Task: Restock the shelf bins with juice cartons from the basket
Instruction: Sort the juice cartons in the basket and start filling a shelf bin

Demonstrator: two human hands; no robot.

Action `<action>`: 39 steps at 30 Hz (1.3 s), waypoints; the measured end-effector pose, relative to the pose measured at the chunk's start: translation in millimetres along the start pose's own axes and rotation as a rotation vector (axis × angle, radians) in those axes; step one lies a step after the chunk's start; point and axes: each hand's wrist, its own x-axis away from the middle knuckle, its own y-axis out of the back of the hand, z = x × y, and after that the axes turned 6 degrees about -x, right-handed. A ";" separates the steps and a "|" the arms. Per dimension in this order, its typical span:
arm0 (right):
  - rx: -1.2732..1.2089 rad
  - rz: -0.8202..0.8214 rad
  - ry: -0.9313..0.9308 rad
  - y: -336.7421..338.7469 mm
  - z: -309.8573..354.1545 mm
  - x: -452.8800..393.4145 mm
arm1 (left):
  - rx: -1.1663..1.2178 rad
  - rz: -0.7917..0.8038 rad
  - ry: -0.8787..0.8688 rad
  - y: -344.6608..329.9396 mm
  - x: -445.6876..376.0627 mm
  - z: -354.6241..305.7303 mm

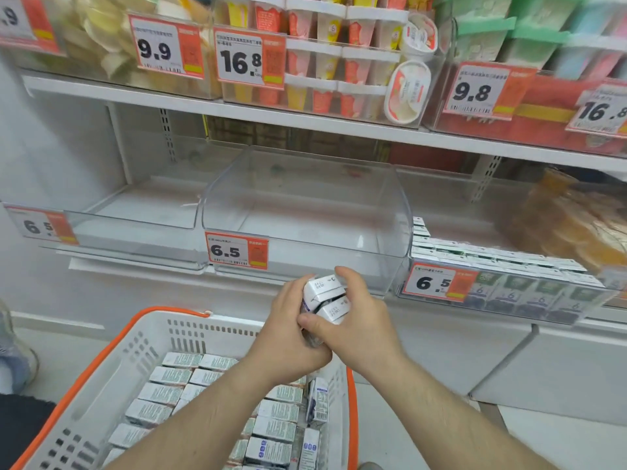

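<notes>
A white shelf (pixel 237 113) carries clear bins with price tags. The middle bin (pixel 305 212) and the bin to its left (pixel 135 225) hold nothing, while the bin on the right (pixel 502 283) is packed with cartons standing in rows. Below, a white basket (pixel 101 385) with an orange rim holds many juice cartons (pixel 268 432) lying flat. Above the basket's far edge, just in front of the middle bin, the left hand (pixel 288 334) and right hand (pixel 356 327) hold a small bunch of cartons (pixel 327 298) between them, fingers curled round it on both sides.
</notes>
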 end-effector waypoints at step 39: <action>0.239 -0.670 0.003 206.3 -21.2 -138.5 | -0.839 0.186 0.015 -87.6 -141.6 -90.9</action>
